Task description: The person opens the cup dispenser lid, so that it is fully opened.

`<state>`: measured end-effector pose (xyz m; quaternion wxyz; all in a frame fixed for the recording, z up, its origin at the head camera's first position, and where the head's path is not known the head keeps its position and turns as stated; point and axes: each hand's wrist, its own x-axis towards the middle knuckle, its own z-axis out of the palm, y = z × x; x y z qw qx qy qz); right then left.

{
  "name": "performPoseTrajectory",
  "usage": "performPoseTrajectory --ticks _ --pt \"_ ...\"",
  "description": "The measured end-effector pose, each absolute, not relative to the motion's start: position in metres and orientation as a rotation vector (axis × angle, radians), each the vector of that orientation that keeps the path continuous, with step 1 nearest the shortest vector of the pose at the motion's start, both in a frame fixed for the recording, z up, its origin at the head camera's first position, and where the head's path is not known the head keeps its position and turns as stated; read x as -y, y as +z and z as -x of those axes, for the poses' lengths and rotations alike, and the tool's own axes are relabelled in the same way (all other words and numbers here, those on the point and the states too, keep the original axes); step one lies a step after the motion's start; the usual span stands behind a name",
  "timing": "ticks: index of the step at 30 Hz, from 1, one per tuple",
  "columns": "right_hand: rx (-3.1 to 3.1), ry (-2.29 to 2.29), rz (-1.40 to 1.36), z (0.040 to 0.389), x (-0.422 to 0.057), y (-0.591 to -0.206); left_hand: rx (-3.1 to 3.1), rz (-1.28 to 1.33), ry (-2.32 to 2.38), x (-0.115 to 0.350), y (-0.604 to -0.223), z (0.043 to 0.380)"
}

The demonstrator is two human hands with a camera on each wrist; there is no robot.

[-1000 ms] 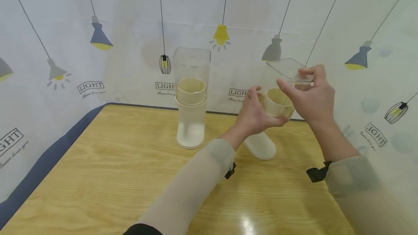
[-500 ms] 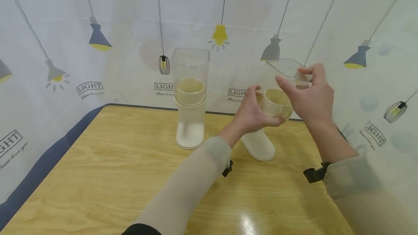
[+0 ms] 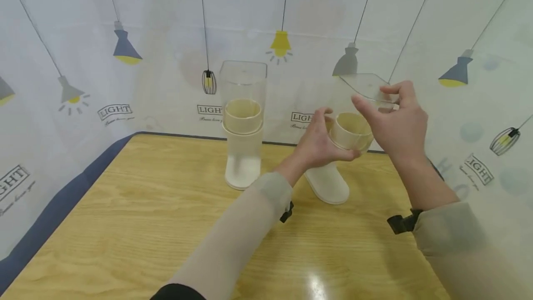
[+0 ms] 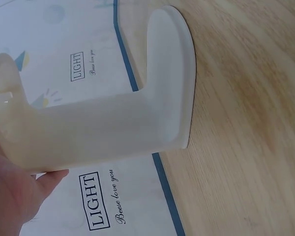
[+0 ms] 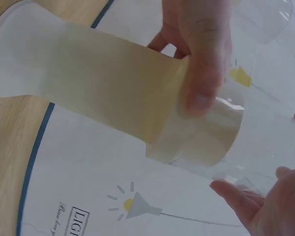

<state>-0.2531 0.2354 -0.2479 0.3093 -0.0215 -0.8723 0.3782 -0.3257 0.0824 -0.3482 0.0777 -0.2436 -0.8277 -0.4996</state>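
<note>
A white stand (image 3: 329,184) with a round foot is at the right of the table, in the head view. My left hand (image 3: 316,145) grips the cream ring (image 3: 347,138) at its top, thumb and fingers on opposite sides. A clear, square-mouthed plastic container (image 5: 265,123) sits in that ring; my right hand (image 3: 397,121) holds it near its upper rim. In the left wrist view the stand's column (image 4: 103,128) leads to its foot (image 4: 174,73) on the wood. To the left, a matching stand (image 3: 243,161) bears another clear container (image 3: 243,75).
The wooden table (image 3: 145,226) ends at a dark blue edge against a white curtain (image 3: 166,50) printed with lamps. The matching stand is a short way left of my left hand. Dark straps (image 3: 404,221) show at my wrists.
My left hand and the right-hand stand have shifted slightly left. My right hand keeps its hold on the container with almost no movement. The other stand stays put.
</note>
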Motion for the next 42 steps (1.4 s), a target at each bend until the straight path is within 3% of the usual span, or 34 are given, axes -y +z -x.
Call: performPoseTrajectory --ticks 24,29,42 --pt "2.340 1.060 0.073 0.248 -0.240 -0.242 2.464 0.783 -1.497 -0.079 -0.348 0.331" --pt "2.261 0.955 -0.050 0.244 -0.232 -0.244 2.458 0.789 -1.504 -0.077 -0.348 0.333" --pt "2.137 1.115 0.038 0.232 -0.253 -0.220 2.513 0.979 -1.592 -0.064 -0.341 0.347"
